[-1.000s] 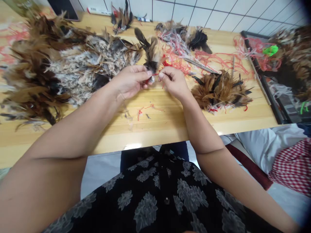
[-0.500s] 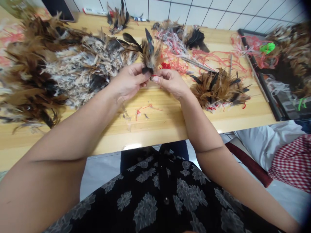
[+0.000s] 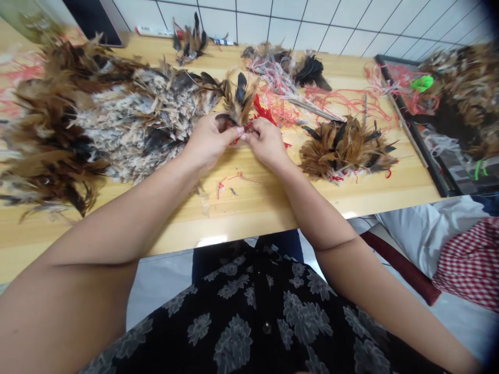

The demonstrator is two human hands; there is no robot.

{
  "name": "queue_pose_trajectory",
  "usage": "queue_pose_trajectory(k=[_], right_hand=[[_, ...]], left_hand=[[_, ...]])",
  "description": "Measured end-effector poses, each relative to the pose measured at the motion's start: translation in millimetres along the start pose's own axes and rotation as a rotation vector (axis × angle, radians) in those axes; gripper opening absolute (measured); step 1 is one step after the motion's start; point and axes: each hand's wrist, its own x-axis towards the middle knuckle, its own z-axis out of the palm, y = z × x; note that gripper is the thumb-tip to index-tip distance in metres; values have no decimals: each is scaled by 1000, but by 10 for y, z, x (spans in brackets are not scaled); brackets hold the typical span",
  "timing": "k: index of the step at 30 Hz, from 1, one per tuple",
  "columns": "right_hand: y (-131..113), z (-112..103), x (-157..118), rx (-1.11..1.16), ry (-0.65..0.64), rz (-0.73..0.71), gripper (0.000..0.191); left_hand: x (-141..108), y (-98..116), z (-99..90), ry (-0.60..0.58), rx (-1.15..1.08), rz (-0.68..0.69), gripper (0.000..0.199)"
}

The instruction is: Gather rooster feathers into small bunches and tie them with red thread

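Nearest, along the front of the wooden counter (image 3: 265,202), red thread scraps (image 3: 220,186) lie at about 6 o'clock from the hands. Just beyond them, the left hand (image 3: 208,140) has its grip closed on the base of a small feather bundle (image 3: 236,101), held between thumb and fingers. The right hand (image 3: 267,143) has its thumb and finger pinched narrow on a red string (image 3: 248,125) at that same base, the fingertips of both hands meeting or nearly so. The bundle rises from the left grip, the nearer one, its long axis toward 12 o'clock with some plumes splaying to 11; the string crosses below the plumes, toward 2 o'clock, though the fingers hide how it goes round. Brown feather bunch (image 3: 346,148) sits at 3 o'clock, well apart from the right hand, while a broad feather pile (image 3: 132,124) spreads at 9. Loose red threads (image 3: 265,110) lie just behind the right hand. Farther off, a thin stick (image 3: 315,109) lies at 2 o'clock, and a small dark feather cluster (image 3: 192,44) stands at 11.
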Motion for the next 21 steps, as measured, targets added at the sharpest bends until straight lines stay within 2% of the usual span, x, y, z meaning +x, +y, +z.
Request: queue_pose_trajectory(k=[4,9,12,15,17,18,21], right_hand=[[-138,11,-48,-35,-9,30,34],[-165,25,-47,-23,-12,52,36],[-201,44,-29,-16,-5,110,36],[-289,63,-21,7,-15,115,38],[-337,77,-25,-7,-75,136,51],[-348,86,-30,-5,-86,124,52],[-324,140,-45,24,-94,77,44]], left_hand=[[0,8,-10,-13,44,-9,30],[95,-120,-86,-22,25,44,39],[139,-187,-152,-81,0,91,47],[124,-157,-209,-78,76,123,47],[112,-106,-253,-50,141,126,41],[115,-83,-281,-44,158,133,38],[156,-42,-389,-181,172,122,30]])
